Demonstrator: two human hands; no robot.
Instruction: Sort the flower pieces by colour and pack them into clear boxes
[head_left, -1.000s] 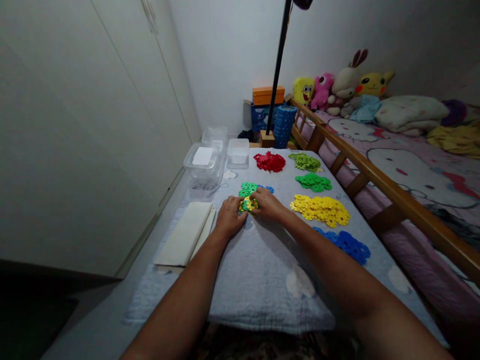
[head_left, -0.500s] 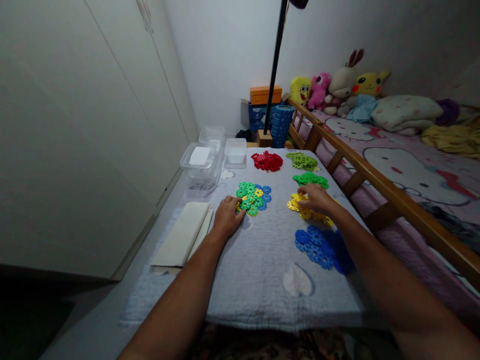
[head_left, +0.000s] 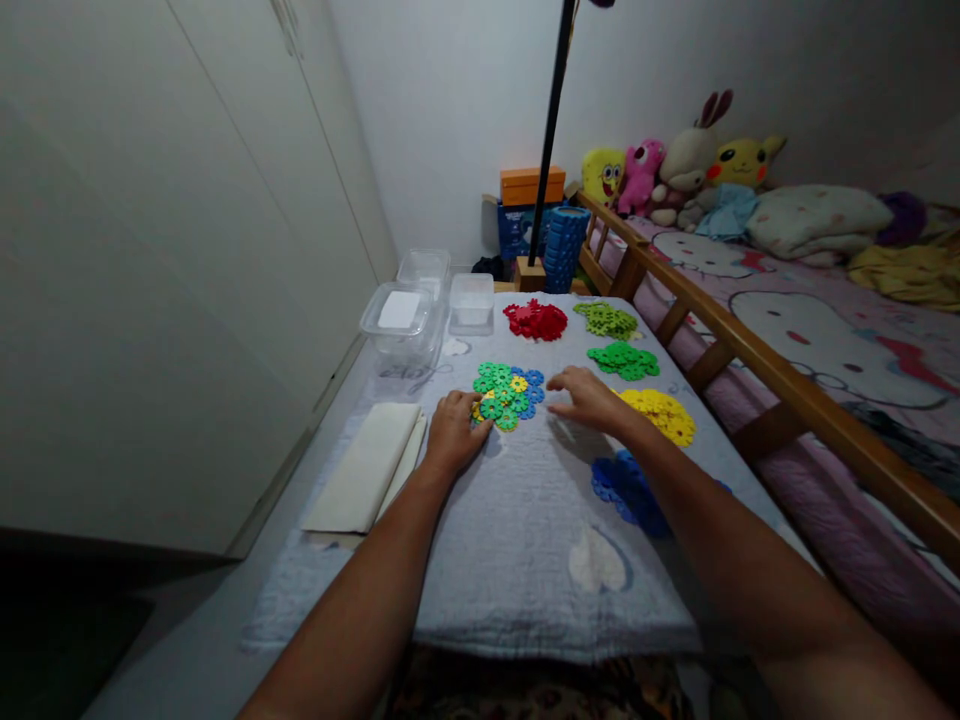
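A mixed pile of flower-shaped plastic discs (head_left: 501, 385), green, blue and yellow, lies mid-table. At its left edge rests my left hand (head_left: 455, 428), thumb apart from the fingers and touching the outer discs. My right hand (head_left: 585, 398) is just right of the same pile, thumb and fingers spread, with nothing visible between them. Under and behind my right wrist lie the yellow discs (head_left: 660, 412), partly covered. My right forearm hides part of the blue discs (head_left: 622, 485). Farther back are piles of green discs (head_left: 624, 360), light-green discs (head_left: 606, 320) and red discs (head_left: 535, 320).
Clear plastic containers (head_left: 472, 300) stand at the table's back left, before a folded cream cloth or paper (head_left: 367, 465). A wooden bed rail (head_left: 697, 315) runs along the right side. Behind the table rises a black pole (head_left: 550, 130) on a wooden base.
My right hand has moved left from the yellow discs to beside the mixed pile, its fingers spread. My left hand has stayed at the pile's left edge.
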